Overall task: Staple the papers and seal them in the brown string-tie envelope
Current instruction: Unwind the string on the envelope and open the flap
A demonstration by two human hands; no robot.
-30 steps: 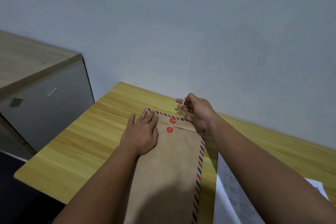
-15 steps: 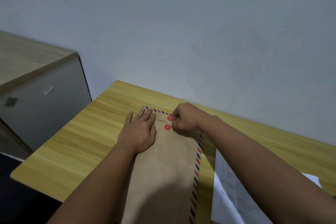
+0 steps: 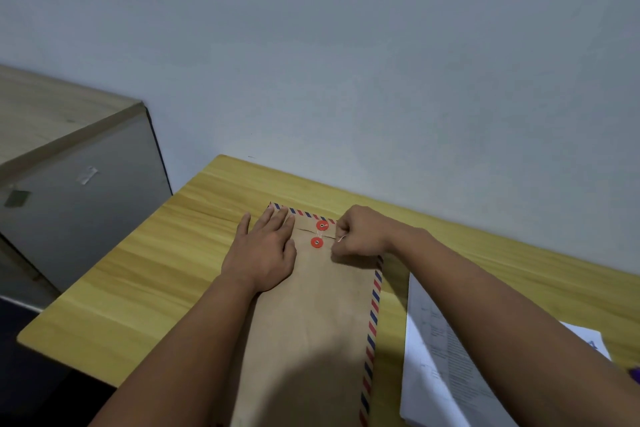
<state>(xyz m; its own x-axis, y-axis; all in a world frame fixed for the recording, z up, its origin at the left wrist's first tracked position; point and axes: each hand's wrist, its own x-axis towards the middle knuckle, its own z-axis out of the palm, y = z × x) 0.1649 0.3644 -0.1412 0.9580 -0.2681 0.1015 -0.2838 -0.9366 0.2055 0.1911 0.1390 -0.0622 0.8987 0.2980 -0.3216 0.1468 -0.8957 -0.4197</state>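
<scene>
left hand flat on envelope, right hand pinching string

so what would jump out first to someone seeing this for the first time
The brown string-tie envelope with its red-and-blue striped edge lies in the middle of the yellow wooden table, two red discs bright near its far end. The left hand rests flat on it beside the discs, while the right hand pinches the thin white string. Printed papers lie to the right.

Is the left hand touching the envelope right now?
Touching. The head view shows the left hand lying flat on the envelope, fingers straight, just left of the red buttons.
</scene>
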